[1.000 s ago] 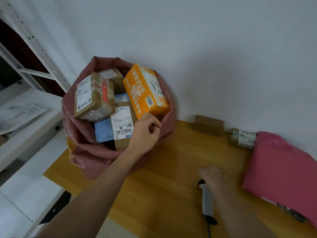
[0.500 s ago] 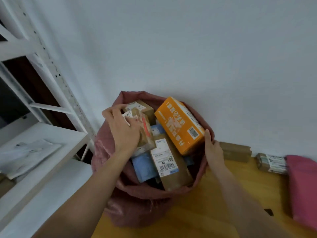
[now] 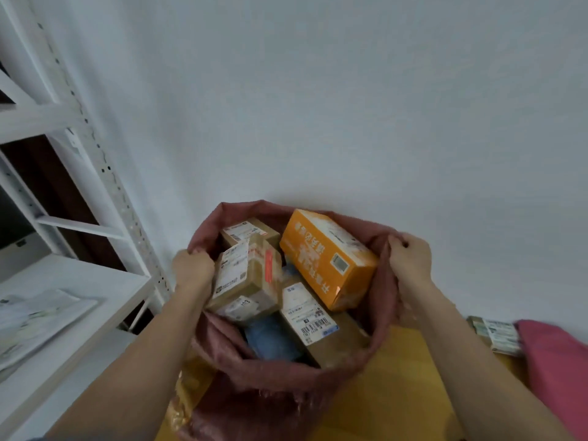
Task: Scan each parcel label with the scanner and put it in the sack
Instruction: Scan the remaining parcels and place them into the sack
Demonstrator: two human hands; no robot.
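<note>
light: dim, soft, even | shadows: faint | glare: none | blur: slight overall | edges: wide-angle bending

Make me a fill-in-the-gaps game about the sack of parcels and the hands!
1. Both hands grip the rim of the ____ sack.
2. The left hand holds the sack's left edge; the right hand holds its ____ edge.
3. The brightest parcel in the sack is the ____ box.
4. A barcode label faces up on a ____ cardboard parcel.

Missing words: pink; right; orange; brown
</note>
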